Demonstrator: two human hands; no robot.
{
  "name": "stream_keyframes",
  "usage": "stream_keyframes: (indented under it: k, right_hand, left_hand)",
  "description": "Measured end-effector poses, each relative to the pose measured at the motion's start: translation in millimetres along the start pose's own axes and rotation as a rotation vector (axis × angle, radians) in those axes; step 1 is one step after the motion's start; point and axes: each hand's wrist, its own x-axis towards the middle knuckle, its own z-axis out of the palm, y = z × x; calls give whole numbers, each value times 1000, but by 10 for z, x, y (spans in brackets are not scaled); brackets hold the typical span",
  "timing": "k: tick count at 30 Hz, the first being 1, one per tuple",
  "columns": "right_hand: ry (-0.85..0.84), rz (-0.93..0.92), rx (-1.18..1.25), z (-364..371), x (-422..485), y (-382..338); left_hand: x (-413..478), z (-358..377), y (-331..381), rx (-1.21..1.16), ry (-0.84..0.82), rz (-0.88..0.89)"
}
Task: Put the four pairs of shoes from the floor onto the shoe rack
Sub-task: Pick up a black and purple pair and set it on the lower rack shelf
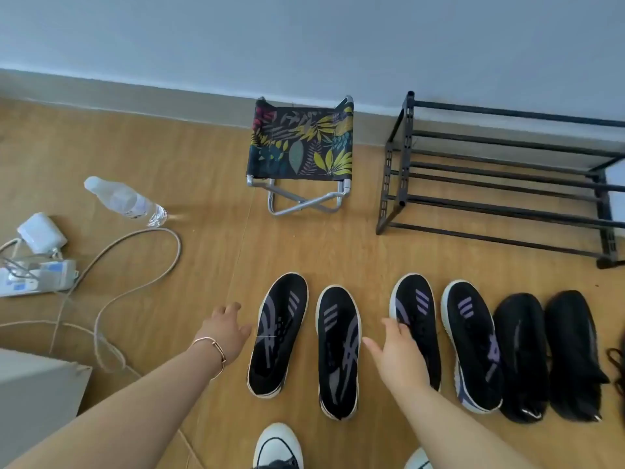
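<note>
Black metal shoe rack [500, 184] with bar shelves stands against the pale wall at far right; every tier visible holds nothing. All shoes seen are on the wooden floor [209, 252], lined up side by side, toes toward the wall.

Leftmost pair: two black knit slip-on shoes with grey swirl and white soles [306, 340], set slightly apart. Next pair: two black knit shoes with purple stripes and white soles [449, 340]. Third pair: two plain all-black sneakers [548, 357], touching each other. A sliver of another dark shoe with laces [618, 363] shows at the right edge; too cut off to tell more.

Left hand [226, 330], rose-gold bangle [211, 353] on the wrist, fingers spread, hovers just left of the leftmost slip-on; holds nothing. Contact with the shoe cannot be told. Right hand [395, 353] open, fingers loosely spread, overlapping the inner edge of the left purple-striped shoe, thumb reaching toward the second slip-on; no grasp closed.

Beyond the shoes: small folding stool with leaf-print fabric seat and silver legs [299, 154], just left of the rack. Clear plastic water bottle [125, 201] lies on its side at left. White power strip with plugged adapter and beige cable [37, 269] further left.
</note>
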Motion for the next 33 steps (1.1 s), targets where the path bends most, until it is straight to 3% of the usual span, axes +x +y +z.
stream_keyframes:
  k: [4, 14, 24, 33]
  right_hand:
    - [-157, 117, 266, 386, 355, 102]
    - [-433, 316, 481, 917, 730, 375]
    - [-465, 242, 575, 880, 672, 290]
    - [-529, 268, 614, 149, 1068, 354]
  left_hand:
    - [387, 310, -63, -133, -49, -14]
    - [772, 826, -176, -516, -93, -21]
    - [615, 1061, -78, -805, -210, -53]
    - [719, 734, 380, -963, -284, 78]
